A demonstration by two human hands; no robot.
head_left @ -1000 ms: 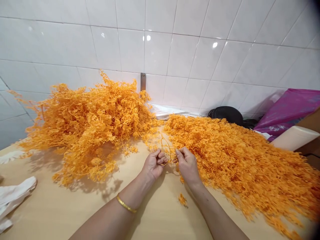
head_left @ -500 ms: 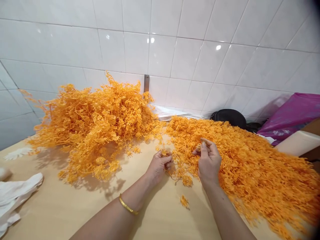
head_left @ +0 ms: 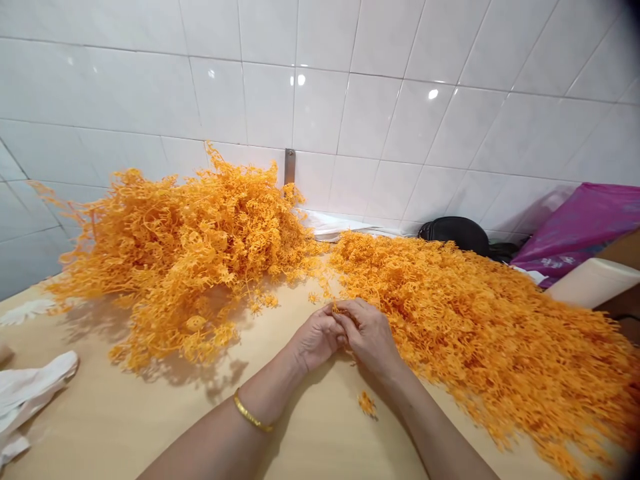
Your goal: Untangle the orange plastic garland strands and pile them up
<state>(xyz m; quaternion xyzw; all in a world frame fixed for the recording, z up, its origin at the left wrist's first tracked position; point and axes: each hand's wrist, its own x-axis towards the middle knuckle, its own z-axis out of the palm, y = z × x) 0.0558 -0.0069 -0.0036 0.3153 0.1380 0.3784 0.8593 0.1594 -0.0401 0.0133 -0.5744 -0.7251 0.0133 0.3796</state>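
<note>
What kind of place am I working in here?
Likely a small workshop for plastic flower parts: two big heaps of orange plastic sprigs on a wooden table against a white tiled wall.

A small workshop for handwork on artificial flowers: two big heaps of orange plastic sprigs (head_left: 190, 247) cover a pale wooden worktable (head_left: 125, 420) set against a white tiled wall (head_left: 380, 100), with white cloth gloves (head_left: 30, 390) at one edge.
</note>
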